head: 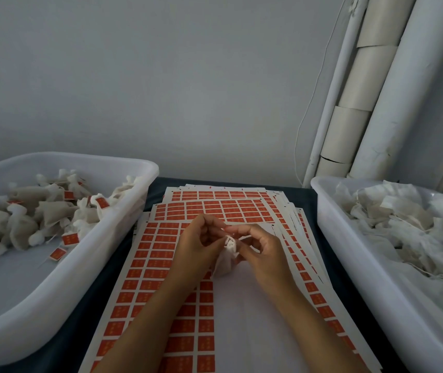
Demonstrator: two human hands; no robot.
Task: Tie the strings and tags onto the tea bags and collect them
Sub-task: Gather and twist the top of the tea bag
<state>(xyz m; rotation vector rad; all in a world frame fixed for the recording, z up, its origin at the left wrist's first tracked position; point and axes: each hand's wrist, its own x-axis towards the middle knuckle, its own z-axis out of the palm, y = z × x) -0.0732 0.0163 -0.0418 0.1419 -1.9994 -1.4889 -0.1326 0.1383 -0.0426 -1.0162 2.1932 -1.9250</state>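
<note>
Left: tub (123, 216) holding tagged tea bags (40, 211)
Middle: tag sheets (161, 265) under both hands
Right: tub (349, 251) holding untagged bags (403, 224)
Behind right: pipes (376, 90)

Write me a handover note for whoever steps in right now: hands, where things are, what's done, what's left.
Left hand and right hand: both pinch the gathered top of one tea bag, held over the tag sheets at centre.
Left bin: finished bags with red tags, a partial pile.
Right bin: untagged bags with loose strings, heaped.
Done: the left-bin pile.
Left: finish tying this bag (whether it has a tag yet can't be seen), drop it in the left bin, then work through the right bin.
</note>
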